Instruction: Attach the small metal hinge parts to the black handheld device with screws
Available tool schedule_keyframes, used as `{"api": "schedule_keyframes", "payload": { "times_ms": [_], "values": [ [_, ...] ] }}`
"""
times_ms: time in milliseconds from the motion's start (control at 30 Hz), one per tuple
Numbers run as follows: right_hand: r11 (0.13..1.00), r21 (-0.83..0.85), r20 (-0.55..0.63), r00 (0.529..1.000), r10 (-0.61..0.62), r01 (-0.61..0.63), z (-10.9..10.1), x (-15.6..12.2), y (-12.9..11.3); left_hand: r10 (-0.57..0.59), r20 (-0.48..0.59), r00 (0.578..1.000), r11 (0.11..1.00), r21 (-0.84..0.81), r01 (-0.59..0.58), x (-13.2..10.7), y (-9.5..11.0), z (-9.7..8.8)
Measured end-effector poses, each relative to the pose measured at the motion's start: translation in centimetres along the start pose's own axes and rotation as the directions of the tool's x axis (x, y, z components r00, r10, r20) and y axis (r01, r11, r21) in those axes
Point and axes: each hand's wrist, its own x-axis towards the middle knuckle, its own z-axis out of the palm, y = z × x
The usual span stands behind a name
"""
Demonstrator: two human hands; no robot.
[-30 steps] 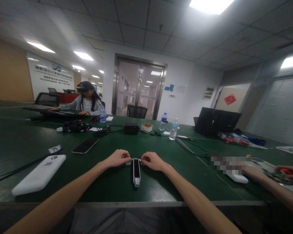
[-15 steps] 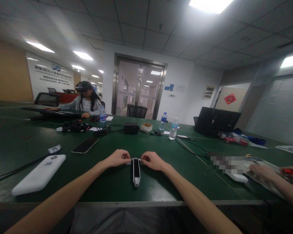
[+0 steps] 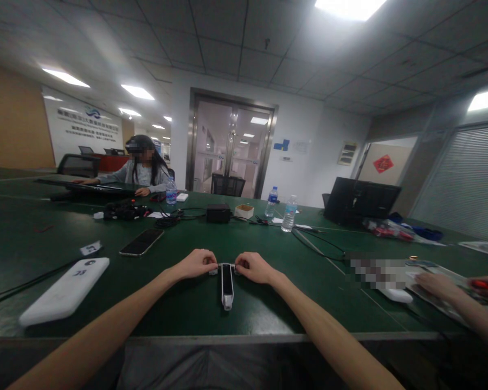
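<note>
We take the small slim black-and-white device (image 3: 226, 284) as our landmark: it lies flat on the dark green tabletop (image 3: 187, 309), its long axis running from us outward, close to the near edge.

Far to its left rests a long white rounded plastic case (image 3: 65, 291), and between that case and the device, further back, a black smartphone (image 3: 142, 241) lies face up.

Our left hand (image 3: 196, 264) sits at the device's far end on its left side, fingers curled and grip pressed together on a small pale piece there; what exactly it pinches is too small to tell. Our right hand (image 3: 254, 268) mirrors it on the right side of the same end, grip likewise closed on a small part at the device's tip. Both forearms rest toward the tabletop.

We judge the step in hand to be fine work at that far end, both hands working some small fitting. The next move, as we read it, calls for a steady, even pull or press from both sides, with the device kept flat.

Well to the right of the device, another person's hand (image 3: 435, 283) rests on a flat tray.
</note>
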Motion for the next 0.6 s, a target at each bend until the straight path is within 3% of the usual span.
{"api": "schedule_keyframes", "payload": {
  "times_ms": [333, 600],
  "values": [
    [1.0, 0.002, 0.008, 1.0, 0.023, -0.023, -0.2, -0.1, -0.4, 0.009, -0.045, 0.999, 1.0, -0.022, -0.01, -0.2, 0.4, -0.3],
    [1.0, 0.005, 0.017, 1.0, 0.024, -0.024, -0.4, 0.0, -0.6, 0.018, -0.013, 1.0, 1.0, 0.013, -0.018, 0.3, -0.6, 0.4]
  ]
}}
